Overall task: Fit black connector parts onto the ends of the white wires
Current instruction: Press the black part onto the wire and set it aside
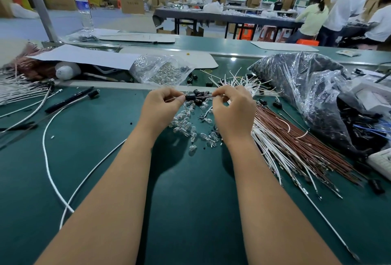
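Green bench point(105, 159), bare near edge; left hand point(161, 104) fingers pinching black connector point(190, 97), right hand point(232, 108) pinching wire point(206, 96)

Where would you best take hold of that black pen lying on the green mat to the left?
Probably around the middle of the black pen, coming straight down from above. It lies flat and slanted on the green mat, with bare mat along both long sides of the barrel, so thumb and finger can close across its narrow width. A white wire lies near its lower end.
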A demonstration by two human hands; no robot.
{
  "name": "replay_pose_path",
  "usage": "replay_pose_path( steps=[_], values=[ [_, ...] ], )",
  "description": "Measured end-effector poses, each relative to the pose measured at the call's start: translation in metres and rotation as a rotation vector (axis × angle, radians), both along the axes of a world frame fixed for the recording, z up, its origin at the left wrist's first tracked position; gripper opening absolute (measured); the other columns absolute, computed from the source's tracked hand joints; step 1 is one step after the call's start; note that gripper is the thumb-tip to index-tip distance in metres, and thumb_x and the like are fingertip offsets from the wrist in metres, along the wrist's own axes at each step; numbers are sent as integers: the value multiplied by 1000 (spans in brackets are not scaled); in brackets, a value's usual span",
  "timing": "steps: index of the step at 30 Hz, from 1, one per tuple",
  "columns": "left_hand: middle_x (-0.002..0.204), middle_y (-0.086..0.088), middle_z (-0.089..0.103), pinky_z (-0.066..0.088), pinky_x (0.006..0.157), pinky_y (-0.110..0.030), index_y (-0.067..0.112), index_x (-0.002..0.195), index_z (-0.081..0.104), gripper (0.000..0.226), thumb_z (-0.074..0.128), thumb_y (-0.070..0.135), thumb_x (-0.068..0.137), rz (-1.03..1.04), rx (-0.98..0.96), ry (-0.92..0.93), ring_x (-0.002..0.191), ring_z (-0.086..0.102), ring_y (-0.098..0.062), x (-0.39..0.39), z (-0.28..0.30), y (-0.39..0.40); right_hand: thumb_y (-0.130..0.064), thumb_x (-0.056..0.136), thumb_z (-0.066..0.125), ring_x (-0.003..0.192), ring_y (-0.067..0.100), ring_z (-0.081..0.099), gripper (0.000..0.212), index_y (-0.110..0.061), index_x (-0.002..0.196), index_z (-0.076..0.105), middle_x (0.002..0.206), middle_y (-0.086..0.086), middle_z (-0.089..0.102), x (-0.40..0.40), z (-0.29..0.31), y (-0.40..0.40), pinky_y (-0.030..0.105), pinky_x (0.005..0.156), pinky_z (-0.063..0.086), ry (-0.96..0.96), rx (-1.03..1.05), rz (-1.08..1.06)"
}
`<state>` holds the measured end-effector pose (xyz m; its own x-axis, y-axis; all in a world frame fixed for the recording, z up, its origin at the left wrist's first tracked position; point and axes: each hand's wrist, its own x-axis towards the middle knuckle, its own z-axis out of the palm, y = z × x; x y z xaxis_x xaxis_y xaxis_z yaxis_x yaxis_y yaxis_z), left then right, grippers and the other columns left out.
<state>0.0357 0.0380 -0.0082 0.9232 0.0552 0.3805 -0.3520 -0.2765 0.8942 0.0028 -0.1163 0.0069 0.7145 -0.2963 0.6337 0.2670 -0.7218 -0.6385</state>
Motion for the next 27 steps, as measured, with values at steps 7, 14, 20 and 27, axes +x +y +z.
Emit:
replay_pose_path(
  steps=[7,14,20,27],
  values=[
    [60,6,59,40,54,-12,22,77,69,12,67,17,88,-49,17,-12,53,47,-4,-4,3,-3,-12,85,59,82,18,50,15,-20,84,72,81,-1,58,4,-4,1,32,80,35,14,-105,12],
    [49,13,46,32,45,-11,13,77,68,12,65,16,89,-41,-8,22,44,36,-1,-5,4,-3,-10,84,59,85,20,49,16,-19,89,72,82,-1,55,5,-7,0,31,80,32,-15,-242,6],
    [56,3,44,30,47,-16,10,77,66,11,64,14,88,-77,-28,22,48,34,-6,-6,5,-2,-5,86,60,87,19,48,17,-15,89,72,83,-5,49,6,-8,3,30,81,31,-20,-228,69],
    [58,2,43,29,46,-15,11,79,62,11,62,12,89,-81,-83,24,48,33,-6,-5,5,-3,5,88,53,87,14,45,22,-4,97,72,89,4,61,7,-9,5,23,77,32,-15,-178,187]
  ],
)
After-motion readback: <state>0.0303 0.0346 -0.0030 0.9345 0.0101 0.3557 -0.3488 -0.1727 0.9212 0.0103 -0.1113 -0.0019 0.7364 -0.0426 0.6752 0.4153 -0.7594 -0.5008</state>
